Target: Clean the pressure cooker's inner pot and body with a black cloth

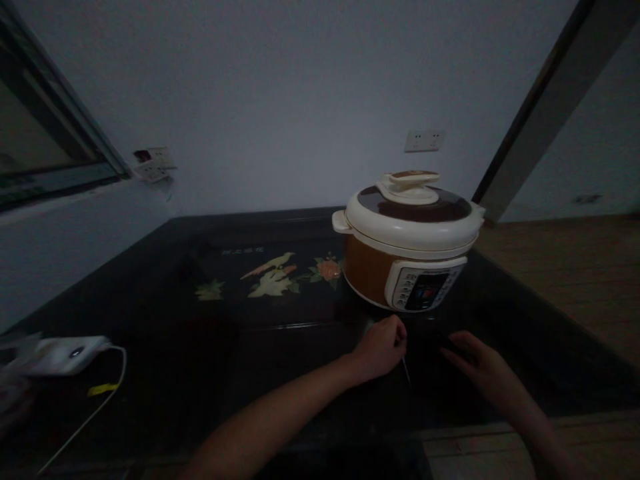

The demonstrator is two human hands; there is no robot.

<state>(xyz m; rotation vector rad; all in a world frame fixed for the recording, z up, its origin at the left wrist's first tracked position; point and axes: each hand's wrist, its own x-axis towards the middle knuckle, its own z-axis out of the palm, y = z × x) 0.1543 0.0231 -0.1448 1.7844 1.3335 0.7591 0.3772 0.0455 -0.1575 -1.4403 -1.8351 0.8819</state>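
In the head view, my left hand (380, 350) is closed just in front of the electric pressure cooker (370, 267). A thin, pale, wire-like piece (407, 373) sticks out below its fingertips; what kind of thing it is I cannot tell. To its right, my right hand (483, 367) has thumb and fingers closed around a small dark object (456, 348), hard to make out against the black surface. The cooker is brown with a cream rim, a closed lid and a button panel on its front. Neither hand touches it visibly.
The cooker stands on a glossy black table (200, 360) with a painted bird and flowers. At the left lies a white power strip (70, 353) with a white cord and a yellow tag (103, 389). A wall socket (424, 141) is behind the cooker.
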